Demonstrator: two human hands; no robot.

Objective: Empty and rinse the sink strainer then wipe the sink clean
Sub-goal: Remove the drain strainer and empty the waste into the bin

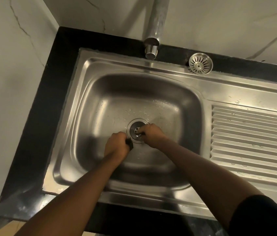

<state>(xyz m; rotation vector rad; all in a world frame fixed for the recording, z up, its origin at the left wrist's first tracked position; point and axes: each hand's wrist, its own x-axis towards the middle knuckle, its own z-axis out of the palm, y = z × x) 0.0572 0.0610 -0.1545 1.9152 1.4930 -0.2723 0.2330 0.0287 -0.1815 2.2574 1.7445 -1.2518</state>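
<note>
You have 2 hands down in the 1 steel sink (100, 92), both close to the 1 drain opening (135, 127) in the middle of the basin floor. Your left hand (116, 145) is curled into a fist just left of the drain, gripping 1 dark pad (129, 142) – only a small black piece of it shows past your fingers. Your right hand (152, 134) sits at the drain's right edge with its fingers bent down over the rim; whether it is pinching anything there cannot be told. The drain is uncovered: the 1 strainer (200, 63) lies outside the basin, slotted face up, on the back rim where the steel meets the black counter (57, 82), just right of the 1 tap (151, 48). No water runs from the tap, though droplets speckle the basin floor behind the drain. To the right lies 1 ribbed drainboard (253, 133) with a few drops on it – and 1 dark sleeve (267, 217) covers your right upper arm.
</note>
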